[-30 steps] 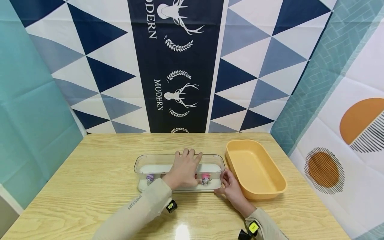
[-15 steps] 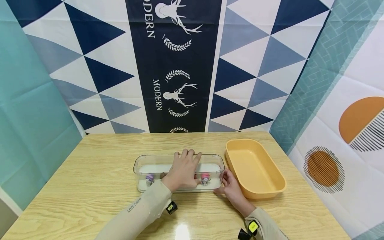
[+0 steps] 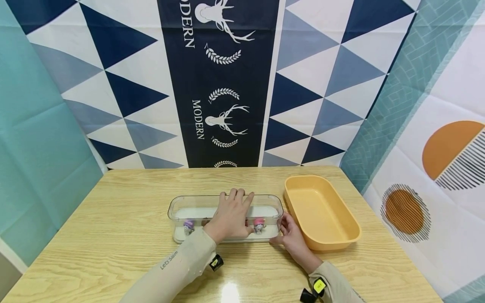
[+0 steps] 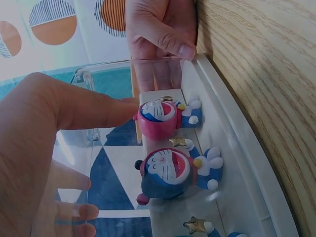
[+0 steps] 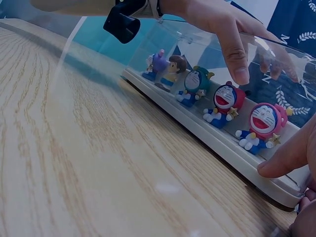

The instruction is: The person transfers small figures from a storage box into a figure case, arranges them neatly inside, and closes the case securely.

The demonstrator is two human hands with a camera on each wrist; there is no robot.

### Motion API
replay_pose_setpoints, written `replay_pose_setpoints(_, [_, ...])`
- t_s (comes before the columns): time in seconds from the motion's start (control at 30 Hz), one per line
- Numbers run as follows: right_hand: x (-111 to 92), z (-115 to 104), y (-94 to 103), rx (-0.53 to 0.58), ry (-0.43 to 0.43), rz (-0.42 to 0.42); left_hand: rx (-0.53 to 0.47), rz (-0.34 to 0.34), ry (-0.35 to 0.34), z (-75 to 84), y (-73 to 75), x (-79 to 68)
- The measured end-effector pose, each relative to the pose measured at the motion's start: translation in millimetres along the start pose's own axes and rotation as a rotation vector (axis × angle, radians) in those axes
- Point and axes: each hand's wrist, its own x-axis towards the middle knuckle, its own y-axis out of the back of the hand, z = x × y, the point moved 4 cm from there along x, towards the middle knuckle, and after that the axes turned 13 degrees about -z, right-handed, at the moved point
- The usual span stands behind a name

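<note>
A long display case (image 3: pixel 223 241) lies across the middle of the wooden table, with a clear cover (image 3: pixel 195 203) over a white base (image 5: pixel 197 123). Several small figurines sit in a row inside, among them a pink-hooded figurine (image 5: pixel 265 120), a red-hooded figurine (image 5: pixel 227 98) and a green-hooded figurine (image 5: pixel 196 81). My left hand (image 3: pixel 229 214) spans the clear cover from above, thumb on the near side and fingers towards the far rim. My right hand (image 3: pixel 293 240) grips the case's right end, its thumb on the base's front corner. The left hand and forearm hide the middle figurines in the head view.
A yellow plastic basin (image 3: pixel 322 212) stands just right of the case, close beside my right hand. Patterned cloth (image 3: pixel 223 84) hangs behind the table (image 3: pixel 113 219), and more cloth hangs at both sides.
Both hands keep their places on the case. Only a very slight shift of the head view is visible.
</note>
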Motion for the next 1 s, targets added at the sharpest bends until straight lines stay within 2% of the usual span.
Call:
replay_pose_setpoints(0.23, [0,0,-1.9,0.002,-0.004,-0.008,-0.001,-0.004,0.004,-1.5,1.0,-2.3])
replay_pose_setpoints(0.4, [-1,-4,-3.0,-0.035,-0.005,0.000,-0.063,-0.009,-0.007,-3.5,5.8,-4.8])
replay_pose_setpoints(0.57, [-5,-17,-2.0,-0.031,0.022,0.006,-0.116,0.003,-0.018,-6.7,13.5,-10.9])
replay_pose_setpoints(0.73, [-8,-36,-4.3,-0.038,0.092,-0.029,-0.133,0.019,-0.015,-15.8,20.7,-20.7])
replay_pose_setpoints(0.87, [-9,-53,-7.2,-0.121,0.138,-0.051,-0.165,0.046,-0.003,-25.9,25.1,-28.8])
replay_pose_setpoints(1.0, [-6,-70,-6.7,-0.295,0.201,-0.093,-0.185,0.077,0.017,-35.8,29.6,-36.1])
